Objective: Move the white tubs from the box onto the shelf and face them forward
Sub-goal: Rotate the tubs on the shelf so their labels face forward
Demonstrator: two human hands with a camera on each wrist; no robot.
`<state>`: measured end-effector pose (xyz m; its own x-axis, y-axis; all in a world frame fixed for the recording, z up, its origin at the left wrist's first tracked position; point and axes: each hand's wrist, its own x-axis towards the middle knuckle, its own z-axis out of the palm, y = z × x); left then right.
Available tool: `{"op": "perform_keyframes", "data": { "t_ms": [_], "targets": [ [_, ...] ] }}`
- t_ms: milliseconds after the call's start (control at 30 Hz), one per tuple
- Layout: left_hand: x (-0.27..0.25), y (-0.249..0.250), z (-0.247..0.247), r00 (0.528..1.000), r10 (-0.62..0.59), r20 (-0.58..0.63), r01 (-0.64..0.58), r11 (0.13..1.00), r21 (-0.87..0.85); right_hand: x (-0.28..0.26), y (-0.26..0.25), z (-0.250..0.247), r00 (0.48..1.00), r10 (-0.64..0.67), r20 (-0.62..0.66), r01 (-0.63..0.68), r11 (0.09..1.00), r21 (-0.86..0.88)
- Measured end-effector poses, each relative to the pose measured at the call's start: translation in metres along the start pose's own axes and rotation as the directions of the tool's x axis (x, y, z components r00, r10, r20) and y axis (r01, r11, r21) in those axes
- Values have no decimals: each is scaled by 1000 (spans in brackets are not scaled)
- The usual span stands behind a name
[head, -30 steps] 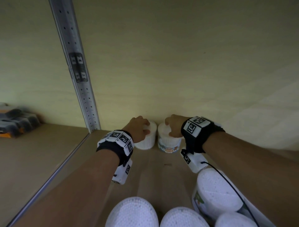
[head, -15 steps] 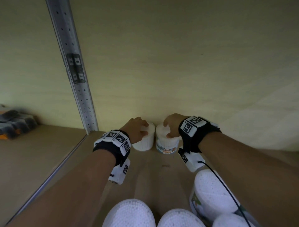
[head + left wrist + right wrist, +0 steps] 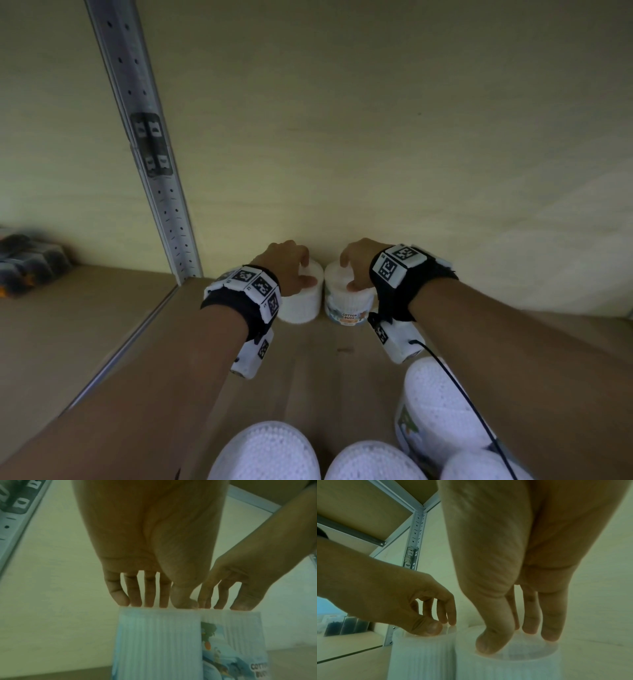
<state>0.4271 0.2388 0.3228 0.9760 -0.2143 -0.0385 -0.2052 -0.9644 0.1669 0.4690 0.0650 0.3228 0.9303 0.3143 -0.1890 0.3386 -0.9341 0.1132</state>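
Left hand [image 3: 287, 265]: fingertips [image 3: 135, 600] and thumb came down from above onto the top rim of the left cotton bud tub [image 3: 303, 298], curled round it in a top grip. Right hand [image 3: 359, 262]: thumb [image 3: 489, 639] on the near rim, fingers over the far side of the lid of the right cotton bud tub [image 3: 349, 301], likewise gripping from above.

Both tubs stood upright at the far end of the shelf board [image 3: 325, 356], close to the back wall [image 3: 376, 154]. They touched, or very nearly touched, side by side. Each tub's long axis was vertical, directly below the fingers holding it.

Key relation: the right tub's printed label faced near, toward the person; "COTTON BUDS" was readable in the head view. The left tub showed only plain ribbed white on its near side; its label was not visible from any view, presumably turned away. My judgement: the left tub needed a twist about its vertical axis, and the left hand was already placed for that.

Further out: a perforated metal upright [image 3: 161, 205] stood to the left of the tubs. Dark packs [image 3: 27, 260] lay on the neighbouring shelf, far left. More white tubs [image 3: 267, 452] sat near, at the bottom edge; whether in the box, I could not tell.
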Motion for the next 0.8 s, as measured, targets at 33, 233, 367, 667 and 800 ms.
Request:
{"op": "perform_keyframes", "data": {
  "t_ms": [33,233,367,667,800],
  "targets": [
    [0,1,1,1000,-19,-14,19,1000,21,3,1,4,1000,-6,-8,6,1000,-20],
    [-3,10,8,994,-66,-84,71,996,58,0,-2,-2,1000,26,2,-26,998,-52],
    [-4,-2,0,998,70,6,-68,981,-180,9,4,12,1000,19,-1,-19,990,-137],
    [-7,-25,3,992,99,83,-81,977,-199,14,7,13,1000,19,-1,-20,998,-63],
    [-3,-19,5,999,51,17,-49,994,-102,13,8,11,1000,-16,-22,14,997,-72]
  ]
}}
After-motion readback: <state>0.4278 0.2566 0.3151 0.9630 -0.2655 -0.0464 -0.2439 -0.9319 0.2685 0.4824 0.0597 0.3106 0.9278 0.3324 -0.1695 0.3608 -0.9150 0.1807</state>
